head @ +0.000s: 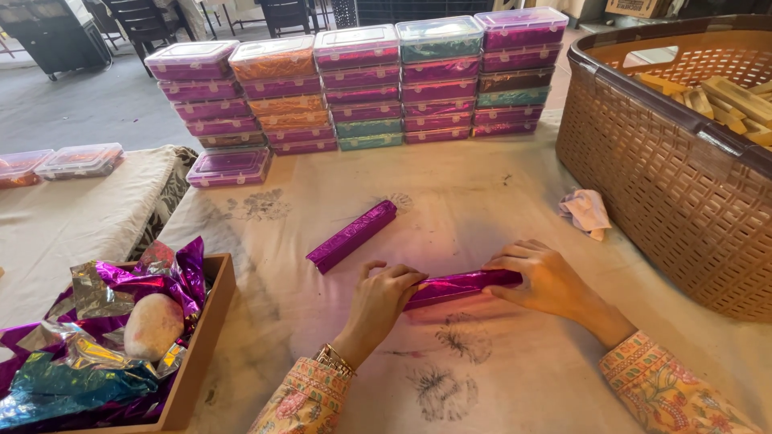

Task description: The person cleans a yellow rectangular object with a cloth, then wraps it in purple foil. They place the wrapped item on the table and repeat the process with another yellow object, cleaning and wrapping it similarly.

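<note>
A long bar wrapped in purple foil [458,286] lies on the cloth-covered table [482,201] in front of me. My left hand [384,296] presses on its left end, fingers curled over the foil. My right hand [543,277] covers its right end, fingers folded against the wrapping. A second purple foil-wrapped bar [352,235] lies apart, up and to the left, untouched.
Stacks of clear-lidded plastic boxes [362,88] with coloured foil line the table's far edge. A brown woven laundry basket [667,161] with wooden blocks stands at the right. A wooden tray [205,329] of crumpled foil sheets and a pale stone sits at the left. A crumpled white tissue [587,210] lies near the basket.
</note>
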